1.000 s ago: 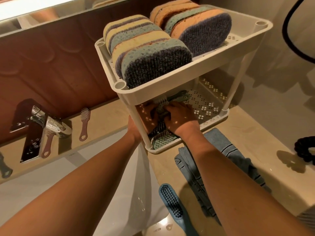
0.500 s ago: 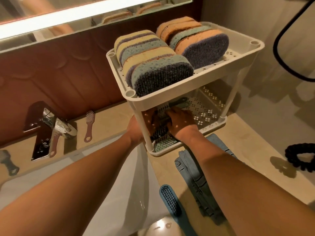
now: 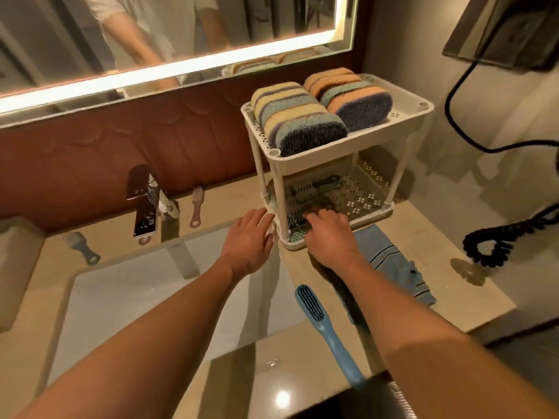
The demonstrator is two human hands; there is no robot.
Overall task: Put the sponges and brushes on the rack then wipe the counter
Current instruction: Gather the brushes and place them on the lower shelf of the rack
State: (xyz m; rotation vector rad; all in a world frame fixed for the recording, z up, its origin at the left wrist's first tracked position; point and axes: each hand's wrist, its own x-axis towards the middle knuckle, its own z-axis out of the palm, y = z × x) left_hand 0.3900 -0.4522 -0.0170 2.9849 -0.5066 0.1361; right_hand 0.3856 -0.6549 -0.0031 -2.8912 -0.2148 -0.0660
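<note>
I see a beige counter (image 3: 447, 300) with a white sink (image 3: 136, 297) set into its left half. The white two-tier rack (image 3: 348, 152) stands at the back right of the counter. A blue striped cloth (image 3: 387, 255) lies crumpled just in front of it. Two rows of sponges (image 3: 305, 122) stand on edge and fill the top tier.

My left hand (image 3: 248, 237) has its fingers spread and fairly straight, with the tips touching the rack's front left corner. My right hand (image 3: 328, 234) reaches into the lower tier, fingers bent onto the brushes (image 3: 302, 195) lying there. I cannot tell whether they pinch one.

A blue brush (image 3: 320, 322) lies on the counter's front edge, a pink brush (image 3: 196, 207) behind the sink, and a grey brush (image 3: 81, 249) at the sink's left corner.
</note>
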